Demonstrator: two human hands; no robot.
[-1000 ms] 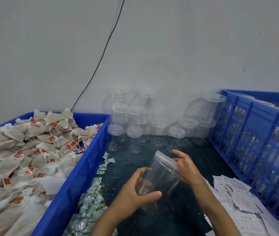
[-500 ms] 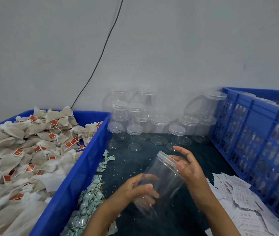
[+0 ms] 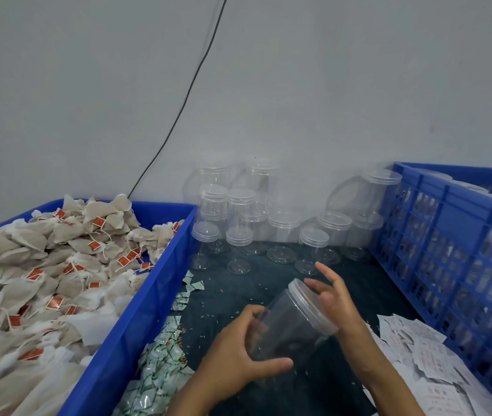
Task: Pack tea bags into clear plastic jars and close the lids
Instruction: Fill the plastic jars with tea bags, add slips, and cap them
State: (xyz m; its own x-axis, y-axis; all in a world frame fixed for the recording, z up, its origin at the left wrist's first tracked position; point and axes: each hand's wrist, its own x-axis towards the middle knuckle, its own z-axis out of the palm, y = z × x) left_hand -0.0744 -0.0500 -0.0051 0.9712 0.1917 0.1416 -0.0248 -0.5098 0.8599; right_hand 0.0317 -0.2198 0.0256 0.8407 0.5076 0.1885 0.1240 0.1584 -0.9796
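An empty clear plastic jar (image 3: 286, 322) is tilted, its lidded end pointing up and to the right. My left hand (image 3: 238, 352) grips the jar's lower body, thumb across the front. My right hand (image 3: 333, 298) cups the lid (image 3: 306, 298), palm against its rim and fingers spread loosely over it. A heap of tea bags (image 3: 58, 265) with red tags fills the blue bin (image 3: 124, 334) at left. Several empty lidded jars (image 3: 283, 232) stand at the back against the wall.
A blue slatted crate (image 3: 448, 250) holding jars lines the right side. White paper labels (image 3: 427, 358) lie at lower right. Small green-and-white sachets (image 3: 160, 364) are strewn beside the bin. A dark mat (image 3: 238, 292) covers the work surface. A black cable runs down the wall.
My left hand has shifted its grip on the jar's body, and my right hand's fingers have spread over the lid. The jar stays tilted in about the same place.
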